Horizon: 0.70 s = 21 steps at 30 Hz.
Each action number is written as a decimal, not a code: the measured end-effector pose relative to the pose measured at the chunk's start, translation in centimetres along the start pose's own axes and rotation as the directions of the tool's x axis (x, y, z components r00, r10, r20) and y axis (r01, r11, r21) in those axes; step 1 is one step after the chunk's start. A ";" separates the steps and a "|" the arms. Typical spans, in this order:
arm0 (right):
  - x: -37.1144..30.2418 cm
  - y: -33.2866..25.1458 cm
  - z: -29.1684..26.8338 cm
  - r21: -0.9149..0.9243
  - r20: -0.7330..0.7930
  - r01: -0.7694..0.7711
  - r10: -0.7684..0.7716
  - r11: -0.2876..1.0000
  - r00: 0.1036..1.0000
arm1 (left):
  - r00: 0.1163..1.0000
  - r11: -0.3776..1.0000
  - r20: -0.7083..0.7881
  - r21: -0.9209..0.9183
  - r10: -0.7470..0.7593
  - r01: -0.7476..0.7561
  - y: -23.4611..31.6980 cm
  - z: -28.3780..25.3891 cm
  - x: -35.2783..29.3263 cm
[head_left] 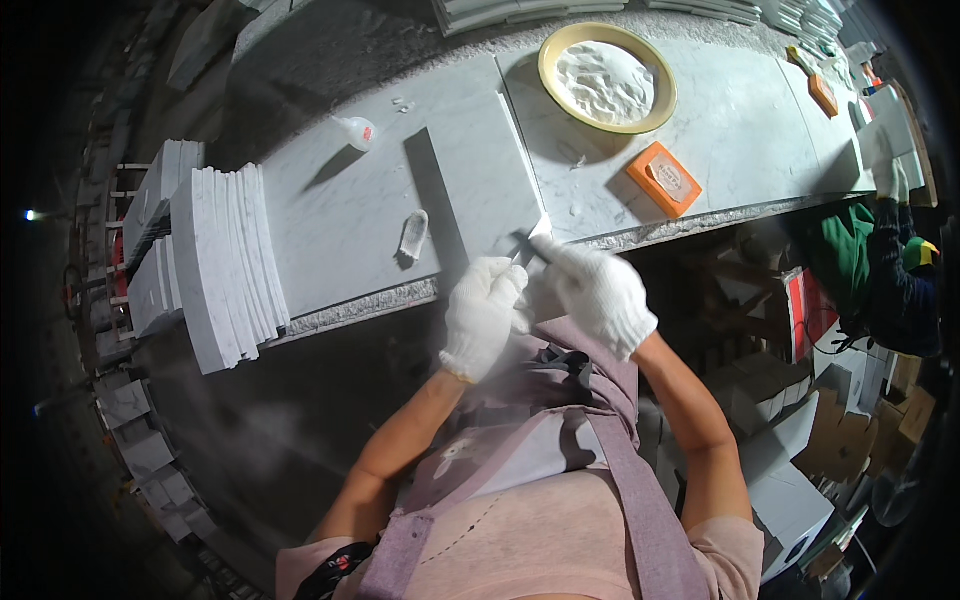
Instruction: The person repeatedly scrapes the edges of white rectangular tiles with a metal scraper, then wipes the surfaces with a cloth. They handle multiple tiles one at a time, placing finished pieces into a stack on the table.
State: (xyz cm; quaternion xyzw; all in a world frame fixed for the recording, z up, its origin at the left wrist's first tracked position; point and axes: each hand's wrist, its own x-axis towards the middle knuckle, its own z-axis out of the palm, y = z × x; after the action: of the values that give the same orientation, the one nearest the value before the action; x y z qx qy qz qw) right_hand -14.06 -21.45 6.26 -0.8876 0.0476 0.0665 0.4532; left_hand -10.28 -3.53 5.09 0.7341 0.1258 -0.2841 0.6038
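Both my hands wear white knit gloves and meet at the near edge of a grey-white stone tile (pixel 485 165), which lies on the pale stone worktop (pixel 335 240). My right hand (pixel 603 295) is closed round a dark, narrow tool (pixel 526 243), perhaps a scraper or blade, at the tile's near right corner; its kind is unclear. Close beside it, my left hand (pixel 482 315) has its fingers curled together. What those fingers hold, if anything, is hidden. White powder blurs the space below the hands.
At the left end stands a row of upright white tiles (pixel 225 265). A small white bottle (pixel 355 133) and a whitish oblong piece (pixel 414 235) lie left of the tile. Rightward are a yellow-rimmed basin (pixel 665 105) of white powder and an orange box (pixel 664 180). Another person (pixel 880 260) works far right.
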 end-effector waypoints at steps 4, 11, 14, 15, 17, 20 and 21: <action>0.2 0.3 1.1 0.070 0.000 -0.073 0.073 0.995 0.997 | 1.000 0.994 -0.007 -0.106 -0.001 0.000 0.1 -0.1 -0.2; -0.4 -0.1 3.0 0.103 -0.071 0.034 -0.027 0.994 0.997 | 0.999 0.987 0.023 -0.153 -0.049 0.052 0.2 -0.4 -0.3; -0.2 -0.1 2.6 0.174 -0.236 0.009 0.033 0.985 0.971 | 0.998 0.970 0.026 -0.237 -0.058 0.062 0.0 -0.2 -0.3; -0.3 -0.4 2.9 0.170 -0.230 0.009 0.031 0.985 0.973 | 0.996 0.959 0.044 -0.267 -0.081 0.090 -0.1 -0.2 -0.2; -0.3 -0.6 3.0 -0.023 -0.144 0.075 -0.077 0.997 0.987 | 1.000 0.990 -0.007 -0.140 -0.016 0.015 -0.2 -0.2 -0.2; -0.3 -0.5 3.2 0.131 -0.005 -0.074 0.075 0.989 0.997 | 1.000 0.987 0.009 -0.161 -0.023 0.024 -0.3 -0.3 0.0; 0.0 0.0 3.0 0.186 -0.095 -0.085 0.104 0.979 0.990 | 0.999 0.975 0.027 -0.219 -0.029 0.034 -0.3 -0.4 0.0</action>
State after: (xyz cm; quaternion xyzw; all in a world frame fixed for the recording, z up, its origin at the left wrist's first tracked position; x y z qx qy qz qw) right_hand -14.31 -18.98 4.56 -0.8416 0.1195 0.0367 0.5255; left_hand -10.37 -3.09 4.88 0.6576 0.1609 -0.2867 0.6779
